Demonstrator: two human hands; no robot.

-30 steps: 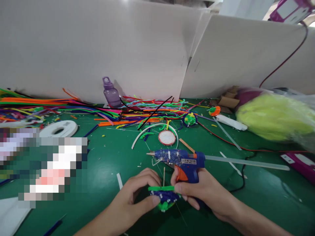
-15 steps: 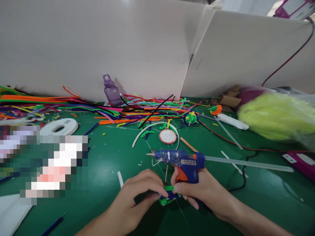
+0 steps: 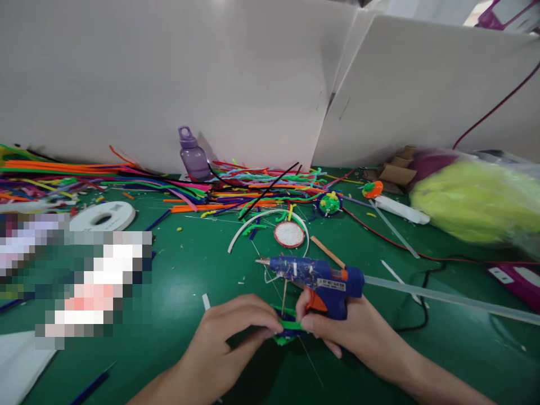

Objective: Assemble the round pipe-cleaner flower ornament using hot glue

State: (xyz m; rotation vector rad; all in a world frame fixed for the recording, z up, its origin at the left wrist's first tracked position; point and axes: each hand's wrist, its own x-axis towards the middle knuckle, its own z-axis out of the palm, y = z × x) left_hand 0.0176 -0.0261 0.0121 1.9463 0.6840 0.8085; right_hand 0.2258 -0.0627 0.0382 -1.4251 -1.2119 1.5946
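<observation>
My left hand (image 3: 230, 337) pinches a small green and blue pipe-cleaner piece (image 3: 287, 331) low on the green table (image 3: 185, 270), near its front edge. My right hand (image 3: 350, 332) grips the handle of a blue glue gun (image 3: 316, 275) and its fingertips also press on the same piece from the right. The gun's nozzle points left, above the piece, and a clear glue stick (image 3: 442, 295) sticks out of its back to the right. A thin wooden stick (image 3: 284, 297) rises from the piece toward the gun.
A heap of coloured pipe cleaners (image 3: 126, 180) lies along the back, beside a purple bottle (image 3: 192, 154). A white tape roll (image 3: 103, 215) sits left, a round white disc (image 3: 289, 234) in the middle, and a yellow-green fluffy bag (image 3: 476, 202) right. White boards stand behind.
The green and blue piece has been pressed smaller and lower between my fingers. The glue gun has shifted slightly to the right with my right hand.
</observation>
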